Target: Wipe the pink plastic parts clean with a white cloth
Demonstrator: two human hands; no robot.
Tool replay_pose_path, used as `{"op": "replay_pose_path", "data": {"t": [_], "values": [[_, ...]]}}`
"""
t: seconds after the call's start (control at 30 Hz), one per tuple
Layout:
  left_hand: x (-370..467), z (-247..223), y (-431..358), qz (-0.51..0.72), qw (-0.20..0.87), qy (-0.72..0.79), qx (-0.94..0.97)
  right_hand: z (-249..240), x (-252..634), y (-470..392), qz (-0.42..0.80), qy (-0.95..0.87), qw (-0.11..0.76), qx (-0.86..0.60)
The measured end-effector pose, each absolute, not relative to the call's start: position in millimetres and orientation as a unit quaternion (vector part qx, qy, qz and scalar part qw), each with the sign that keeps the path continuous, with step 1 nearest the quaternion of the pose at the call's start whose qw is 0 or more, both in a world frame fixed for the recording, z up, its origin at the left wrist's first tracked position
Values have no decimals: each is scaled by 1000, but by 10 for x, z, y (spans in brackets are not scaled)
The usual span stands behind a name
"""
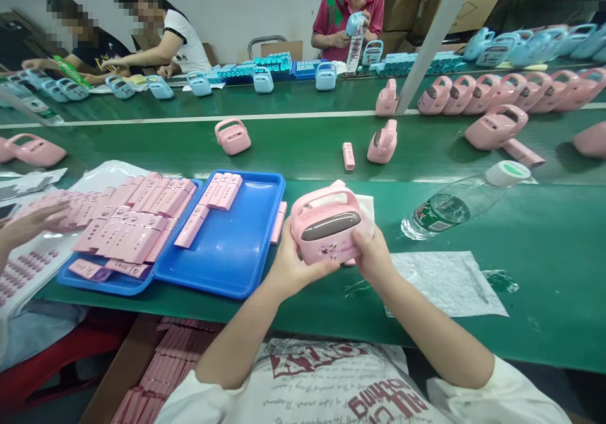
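Observation:
A pink portable speaker (326, 248) with a top handle and a dark oval front panel is between my two hands above the green table. My left hand (291, 269) grips its left side, thumb along the bottom edge. On the other side my right hand (374, 253) holds the lower right corner, thumb on the front. A small printed picture shows below the panel. Behind the speaker a piece of white cloth or paper (367, 204) is partly hidden. A pink stick-shaped part (279, 223) lies by the blue tray, partly covered by my left hand.
Left, a blue tray (218, 269) holds several pink sticks beside a heaped tray (106, 287). A clear bottle (442, 212) lies right, near a white sheet (445, 285). Pink speakers (234, 137) stand on the belt ahead. A co-worker's hand (28, 225) is far left; other people work opposite.

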State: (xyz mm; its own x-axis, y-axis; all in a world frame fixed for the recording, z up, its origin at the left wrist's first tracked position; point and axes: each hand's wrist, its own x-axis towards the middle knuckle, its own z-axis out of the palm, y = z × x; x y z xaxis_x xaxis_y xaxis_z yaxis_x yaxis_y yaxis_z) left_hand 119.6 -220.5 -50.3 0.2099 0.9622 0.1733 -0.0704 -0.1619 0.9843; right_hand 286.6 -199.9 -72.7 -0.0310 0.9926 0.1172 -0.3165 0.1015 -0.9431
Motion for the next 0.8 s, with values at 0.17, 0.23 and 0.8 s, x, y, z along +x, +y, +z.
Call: {"op": "replay_pose_path", "data": {"t": [0.17, 0.23, 0.8], "values": [[1223, -428, -2229, 509, 425, 426, 616, -567, 2975, -1934, 444, -567, 582, -379], [1203, -418, -2241, 487, 312, 449, 681, -365, 2984, -1909, 351, -645, 573, -364], [1012, -589, -2190, 458, -158, 291, 825, -14, 3027, -1634, 207, -698, 489, -481]]}}
